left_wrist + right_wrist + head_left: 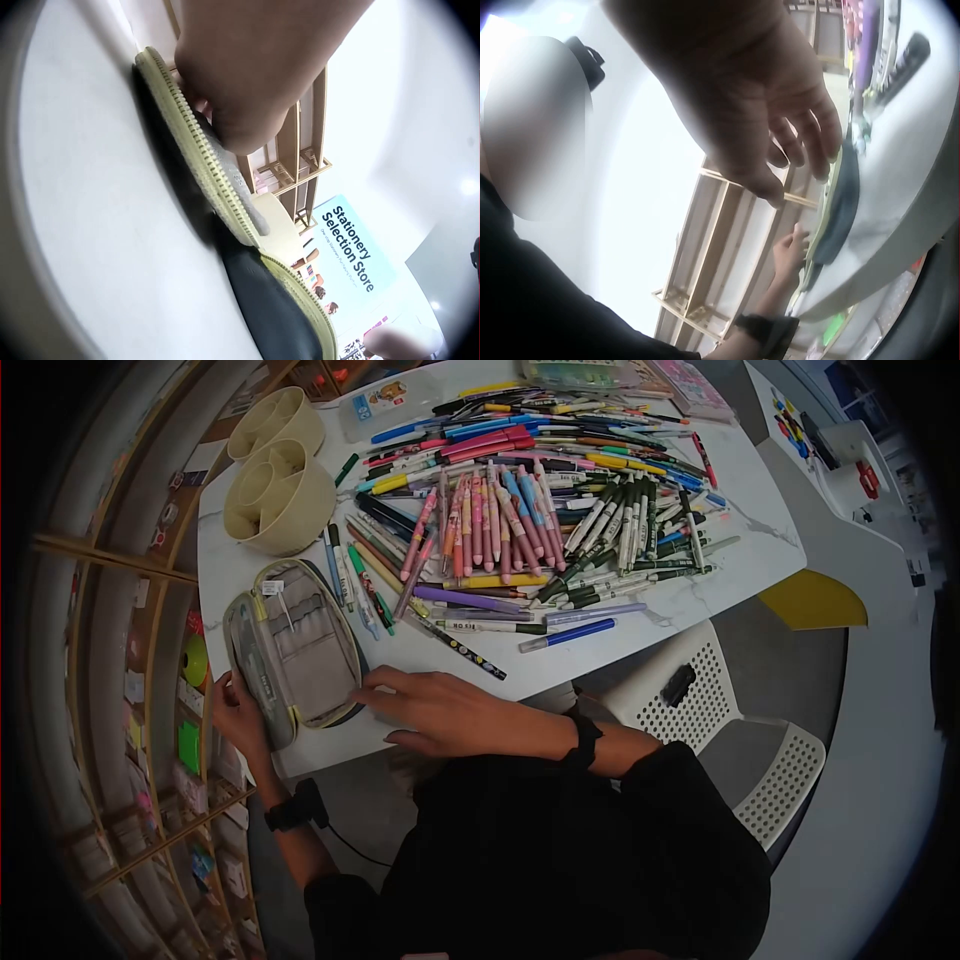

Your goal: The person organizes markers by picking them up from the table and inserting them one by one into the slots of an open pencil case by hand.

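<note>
Pencil case: grey, unzipped and spread open on the counter, between the two hands.
Left hand: at the case's left edge, fingers partly curled; whether they pinch the rim is hard to tell.
Right hand: fingers loosely extended, holding nothing, at the case's right rim.
Pens: heaped ahead of the right hand, several lying loose nearer it.
Cream holders: two, ahead of the left hand.

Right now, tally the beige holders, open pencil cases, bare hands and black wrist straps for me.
Beige holders: 2
Open pencil case: 1
Bare hands: 2, left hand and right hand
Black wrist straps: 2
Total: 7
</note>
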A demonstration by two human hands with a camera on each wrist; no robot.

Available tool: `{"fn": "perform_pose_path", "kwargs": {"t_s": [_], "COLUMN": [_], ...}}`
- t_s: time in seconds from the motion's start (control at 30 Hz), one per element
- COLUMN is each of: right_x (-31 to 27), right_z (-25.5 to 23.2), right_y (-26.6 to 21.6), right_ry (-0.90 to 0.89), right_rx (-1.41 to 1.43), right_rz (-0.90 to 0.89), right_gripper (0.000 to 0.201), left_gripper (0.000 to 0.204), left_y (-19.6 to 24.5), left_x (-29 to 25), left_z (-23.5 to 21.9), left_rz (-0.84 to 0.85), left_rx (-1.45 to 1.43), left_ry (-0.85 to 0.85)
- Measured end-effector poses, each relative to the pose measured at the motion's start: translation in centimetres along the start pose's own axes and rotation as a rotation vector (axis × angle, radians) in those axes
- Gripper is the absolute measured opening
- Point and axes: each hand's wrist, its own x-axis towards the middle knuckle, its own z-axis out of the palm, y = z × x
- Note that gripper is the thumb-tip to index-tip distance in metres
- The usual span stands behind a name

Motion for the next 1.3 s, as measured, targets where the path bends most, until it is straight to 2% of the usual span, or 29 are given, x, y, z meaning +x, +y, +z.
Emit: {"fn": "perform_pose_path", "kwargs": {"t_s": [0.07,0.13,0.17,0.23,0.3,0.37,0.47,0.53,0.6,0.67,0.77,0.8,0.83,0.87,0.9,0.97,1.1,1.2,1.23,1.27,1.3], "right_x": [-1.3,-2.4,-2.8,-3.0,-3.0,-2.6,-2.0,-1.8,-1.7,-1.5,-2.0,-2.1,-2.2,-2.2,-2.3,-3.2,-5.7,-8.2,-9.2,-10.4,-11.2], "right_z": [-2.0,-3.6,-4.0,-4.1,-3.3,-2.3,-0.8,0.0,0.3,0.4,0.4,0.6,0.5,0.0,-0.3,-1.8,-7.6,-13.1,-14.8,-16.3,-17.6], "right_y": [-0.1,-0.2,-0.3,-0.8,-0.8,-0.6,0.4,1.0,1.4,1.4,1.6,1.7,1.7,1.4,1.2,1.0,1.1,2.7,3.3,4.2,4.8], "right_ry": [0.015,0.081,0.072,0.045,-0.015,-0.061,-0.139,-0.125,-0.161,-0.148,-0.126,-0.110,-0.093,-0.113,-0.096,-0.039,0.160,0.548,0.673,0.820,0.862], "right_rx": [-0.009,0.001,0.023,0.059,0.100,0.124,0.143,0.126,0.117,0.153,0.143,0.136,0.124,0.091,0.076,0.021,-0.073,-0.249,-0.394,-0.424,-0.499], "right_rz": [-0.019,0.099,0.157,0.256,0.251,0.251,0.222,0.176,0.306,0.325,0.350,0.279,0.211,0.201,0.226,0.152,0.342,0.469,0.527,0.610,0.652], "right_gripper": [0.060,0.055,0.054,0.052,0.052,0.051,0.050,0.047,0.044,0.041,0.042,0.042,0.043,0.044,0.044,0.044,0.046,0.041,0.036,0.033,0.031], "left_gripper": [0.033,0.033,0.031,0.027,0.024,0.023,0.020,0.019,0.019,0.020,0.023,0.026,0.028,0.029,0.031,0.033,0.032,0.027,0.023,0.023,0.022], "left_y": [-0.1,1.3,1.6,1.7,2.3,2.2,2.2,2.3,2.5,2.5,1.9,1.9,2.4,2.5,2.1,3.0,4.4,5.6,5.0,4.4,3.9], "left_x": [-0.5,-1.4,-1.8,-2.3,-3.5,-3.7,-3.4,-3.4,-3.4,-3.5,-3.7,-3.6,-3.7,-3.8,-4.0,-4.5,-5.5,-7.2,-7.7,-8.0,-8.4], "left_z": [-0.1,-0.6,-0.8,-0.8,-0.1,0.0,0.0,0.0,-0.2,-0.1,0.2,-0.1,-0.2,-0.3,-0.3,-0.8,-0.6,-0.1,0.3,0.7,1.0], "left_rz": [0.048,0.079,0.131,0.336,0.290,0.165,0.304,0.272,0.253,0.181,0.207,0.181,0.136,0.089,0.127,0.215,0.333,0.322,0.336,0.332,0.354], "left_rx": [-0.094,-0.113,-0.058,0.079,0.013,-0.021,0.037,0.021,0.057,0.047,-0.002,0.005,-0.050,-0.098,-0.096,0.006,-0.080,-0.091,-0.081,-0.092,-0.068], "left_ry": [0.062,0.158,0.151,0.085,0.044,-0.011,0.061,0.047,0.015,0.002,0.052,-0.020,-0.013,-0.003,0.016,0.054,0.104,0.061,0.054,0.056,0.080]}}
